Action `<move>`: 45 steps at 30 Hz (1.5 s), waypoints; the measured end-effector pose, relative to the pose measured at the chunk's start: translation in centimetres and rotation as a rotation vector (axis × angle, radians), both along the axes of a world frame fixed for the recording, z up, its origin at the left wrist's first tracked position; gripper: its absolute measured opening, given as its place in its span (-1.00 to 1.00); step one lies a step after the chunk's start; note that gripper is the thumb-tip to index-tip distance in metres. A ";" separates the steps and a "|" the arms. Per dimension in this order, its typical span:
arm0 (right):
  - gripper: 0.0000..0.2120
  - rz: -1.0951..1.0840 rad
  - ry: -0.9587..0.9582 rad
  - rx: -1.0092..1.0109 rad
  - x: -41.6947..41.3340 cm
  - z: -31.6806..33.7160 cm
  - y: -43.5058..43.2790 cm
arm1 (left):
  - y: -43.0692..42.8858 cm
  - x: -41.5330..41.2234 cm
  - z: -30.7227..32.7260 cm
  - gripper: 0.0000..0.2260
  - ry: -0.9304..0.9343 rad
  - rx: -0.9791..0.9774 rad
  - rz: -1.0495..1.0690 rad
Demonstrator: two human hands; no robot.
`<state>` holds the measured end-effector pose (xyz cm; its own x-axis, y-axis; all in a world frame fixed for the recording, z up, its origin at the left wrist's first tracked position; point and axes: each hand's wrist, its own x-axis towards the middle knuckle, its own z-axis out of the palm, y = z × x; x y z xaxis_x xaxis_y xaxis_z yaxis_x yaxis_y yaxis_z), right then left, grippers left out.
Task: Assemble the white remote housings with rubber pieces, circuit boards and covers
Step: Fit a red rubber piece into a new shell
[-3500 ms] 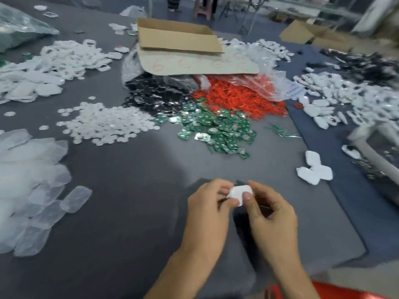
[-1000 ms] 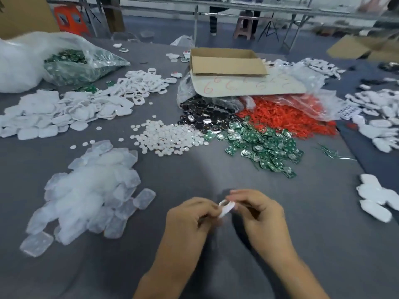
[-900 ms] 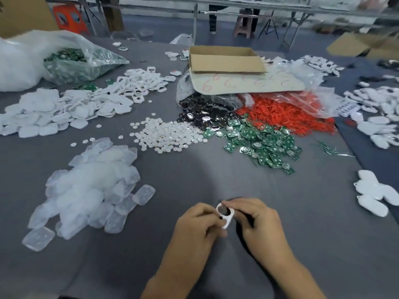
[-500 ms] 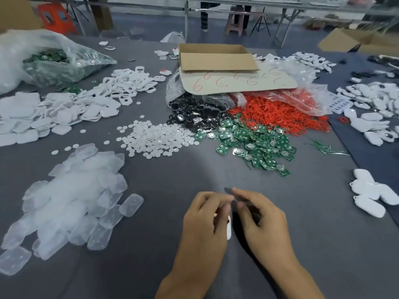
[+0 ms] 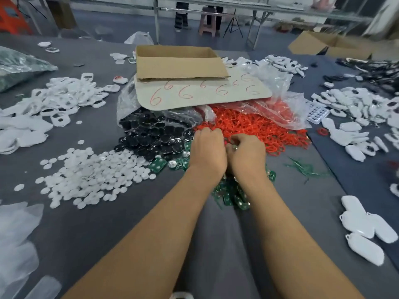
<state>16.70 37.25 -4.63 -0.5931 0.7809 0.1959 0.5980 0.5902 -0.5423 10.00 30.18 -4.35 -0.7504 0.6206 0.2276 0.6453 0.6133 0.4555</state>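
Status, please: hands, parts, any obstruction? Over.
Left hand, right hand both curled over the green circuit boards; what they hold is hidden. Red rubber rings just beyond. No obstruction seen.

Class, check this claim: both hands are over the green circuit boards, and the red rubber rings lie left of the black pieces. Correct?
No. The head view shows the left hand and right hand over the green circuit boards, but the red rubber rings lie right of the black pieces.
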 end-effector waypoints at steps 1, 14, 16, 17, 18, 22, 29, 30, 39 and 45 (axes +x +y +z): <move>-0.74 0.000 -0.077 -0.002 -0.9 -0.2 0.8 | 0.7 -0.8 -0.2 -0.79 0.008 -0.050 -0.008; -0.95 0.110 0.487 -0.291 3.0 1.7 -1.3 | -4.6 -0.2 1.2 -0.87 -0.380 0.525 -0.222; -0.98 0.145 0.624 -0.502 4.3 2.1 -3.1 | -6.8 0.4 1.8 -0.91 -0.491 0.562 -0.253; -0.98 0.158 0.667 -0.571 5.0 2.3 -4.1 | -7.9 0.8 2.1 -0.92 -0.533 0.573 -0.277; -0.97 0.165 0.693 -0.618 5.5 2.4 -5.1 | -9.1 1.2 2.5 -0.92 -0.567 0.577 -0.303; -0.98 0.221 0.711 -0.725 7.5 3.1 -9.6 | -13.9 2.7 4.2 -0.95 -0.661 0.549 -0.350; -0.94 0.369 0.721 -0.954 9.5 4.9 -17.3 | -22.9 3.8 7.5 -0.89 -0.937 0.500 -0.381; -0.94 0.388 0.713 -0.984 9.7 5.1 -18.2 | -24.0 4.1 7.8 -0.89 -0.961 0.496 -0.370; -0.84 0.316 0.727 -1.293 13.1 3.9 -22.9 | -28.7 9.1 5.9 -0.91 -0.781 0.552 -0.270; -0.91 0.184 0.781 -1.411 16.1 3.6 -22.2 | -27.3 13.4 2.4 -0.87 -0.544 0.639 -0.262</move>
<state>32.84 15.09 -1.07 -0.7987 0.5249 -0.2943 -0.0870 -0.5847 -0.8065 23.44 2.83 -1.98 -0.7074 0.6640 0.2425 0.3227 -0.0019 0.9465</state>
